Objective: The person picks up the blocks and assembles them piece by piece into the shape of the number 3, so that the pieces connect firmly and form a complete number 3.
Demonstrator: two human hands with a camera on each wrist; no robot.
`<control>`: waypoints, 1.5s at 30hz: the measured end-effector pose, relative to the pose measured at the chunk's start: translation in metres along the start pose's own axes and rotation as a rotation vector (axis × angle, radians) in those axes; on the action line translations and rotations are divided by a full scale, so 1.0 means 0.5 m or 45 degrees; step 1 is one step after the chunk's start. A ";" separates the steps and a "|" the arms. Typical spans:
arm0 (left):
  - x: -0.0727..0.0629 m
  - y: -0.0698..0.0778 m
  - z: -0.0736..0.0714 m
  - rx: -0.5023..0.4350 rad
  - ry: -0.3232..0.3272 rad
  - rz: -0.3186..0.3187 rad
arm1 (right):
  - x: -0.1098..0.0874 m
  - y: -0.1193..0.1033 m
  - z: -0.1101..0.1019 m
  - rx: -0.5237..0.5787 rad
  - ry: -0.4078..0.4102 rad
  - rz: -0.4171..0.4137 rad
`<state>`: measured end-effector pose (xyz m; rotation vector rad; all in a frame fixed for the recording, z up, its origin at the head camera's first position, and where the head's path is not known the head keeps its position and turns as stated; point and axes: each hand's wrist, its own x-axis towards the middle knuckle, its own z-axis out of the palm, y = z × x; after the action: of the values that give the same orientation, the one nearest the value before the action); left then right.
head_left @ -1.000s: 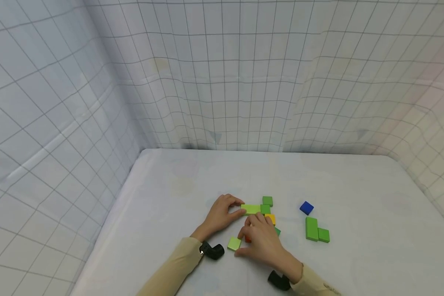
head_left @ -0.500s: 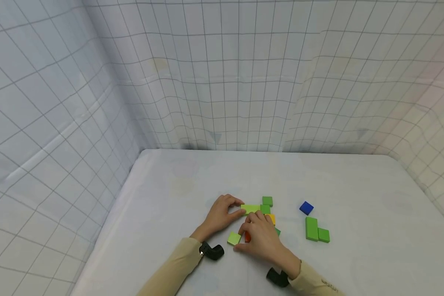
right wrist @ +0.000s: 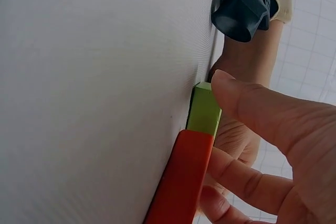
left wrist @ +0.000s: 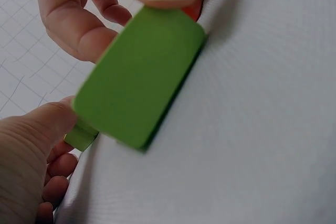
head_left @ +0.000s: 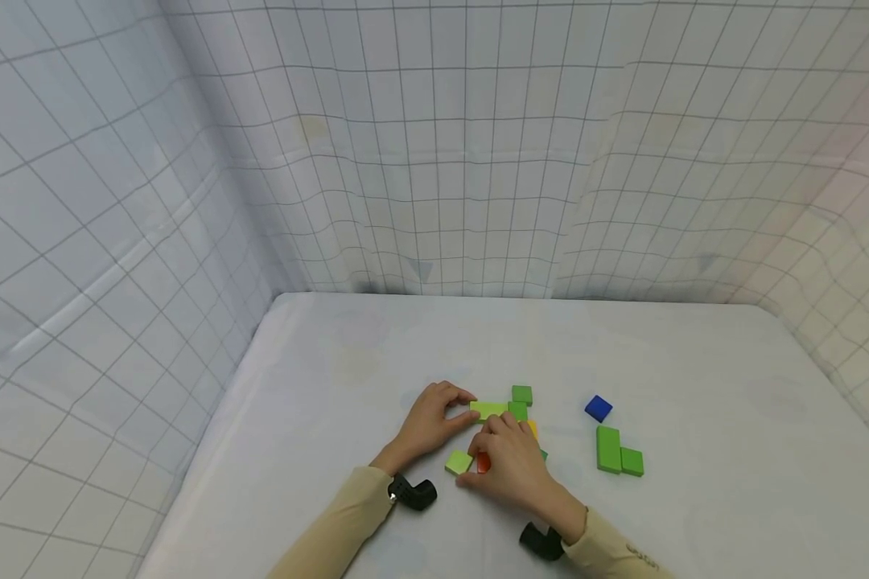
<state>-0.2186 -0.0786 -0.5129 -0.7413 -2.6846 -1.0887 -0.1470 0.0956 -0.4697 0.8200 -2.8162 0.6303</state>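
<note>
My left hand [head_left: 427, 420] pinches the left end of a long light-green block [head_left: 488, 408] between thumb and forefinger. Nearer to me, a small light-green block [head_left: 459, 462] lies between the thumb and forefinger of my right hand [head_left: 516, 465], which grips it at its edges. In the right wrist view this block [right wrist: 204, 109] sits right at the end of a red block [right wrist: 181, 182], with the thumb on its corner. My right hand covers most of the red block in the head view. Two green blocks [head_left: 517, 411] adjoin the long one's right end, and a yellow block [head_left: 533, 427] shows below them.
A teal-green block [head_left: 545, 454] peeks out beyond my right hand. To the right lie a blue block [head_left: 598, 408], a longer green block [head_left: 608, 450] and a small green block [head_left: 632, 461] against it. White gridded cloth [head_left: 434, 161] hangs behind the table [head_left: 333, 338].
My right hand has closed on the small light-green block and shifted it slightly away from me, turning it a little. The left hand has kept its place on the long block.
</note>
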 end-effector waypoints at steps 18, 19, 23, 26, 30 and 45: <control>0.000 -0.009 0.003 -0.020 0.015 0.036 | 0.005 0.007 0.001 0.044 -0.029 0.004; 0.001 -0.008 0.003 -0.023 0.015 0.036 | 0.005 0.007 0.002 0.044 -0.029 0.007; 0.001 -0.008 0.003 -0.031 0.022 0.039 | 0.006 0.010 0.001 0.051 -0.030 0.011; 0.002 -0.007 0.003 -0.028 0.024 0.040 | 0.006 0.010 -0.001 0.054 -0.024 0.011; 0.002 -0.008 0.004 -0.021 0.022 0.040 | 0.005 0.011 -0.003 0.068 -0.025 0.016; 0.003 -0.011 0.005 -0.014 0.024 0.041 | 0.004 0.011 -0.001 0.066 -0.031 0.027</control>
<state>-0.2226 -0.0798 -0.5178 -0.7695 -2.6434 -1.0977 -0.1516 0.0989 -0.4706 0.8133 -2.8450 0.7037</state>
